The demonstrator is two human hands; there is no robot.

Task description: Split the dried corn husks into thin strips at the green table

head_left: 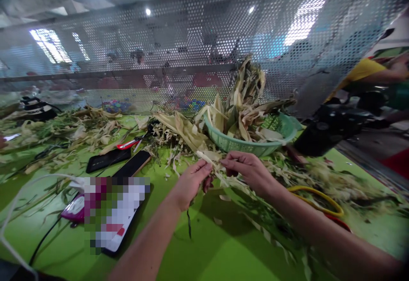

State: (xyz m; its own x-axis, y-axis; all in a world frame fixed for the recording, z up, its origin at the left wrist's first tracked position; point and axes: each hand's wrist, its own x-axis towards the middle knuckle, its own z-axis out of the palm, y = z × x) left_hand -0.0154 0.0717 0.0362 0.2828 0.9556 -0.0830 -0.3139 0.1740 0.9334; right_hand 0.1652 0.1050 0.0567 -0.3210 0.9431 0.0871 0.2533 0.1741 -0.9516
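Observation:
My left hand [191, 183] is closed in a pinch on a pale strip of corn husk [204, 157], just in front of the basket. A thin dark strand hangs below that hand. Beside it, my right hand [251, 170] has thumb and fingers pressed together near the other side of the husk; what lies between those fingertips is too small to make out. Behind both hands, a green plastic basket [236, 144] holds dried corn husks [244, 121]. Larger loose husks [182, 130] lean on the table left of the basket.
On the green table [191, 255] lie a dark phone [107, 161], a red-handled cutter [128, 144], a pixelated device with cables and a yellow loop [319, 196]. Husk scraps spread widely. A perforated metal panel [179, 38] stands behind; another person's yellow sleeve [364, 70] shows at right.

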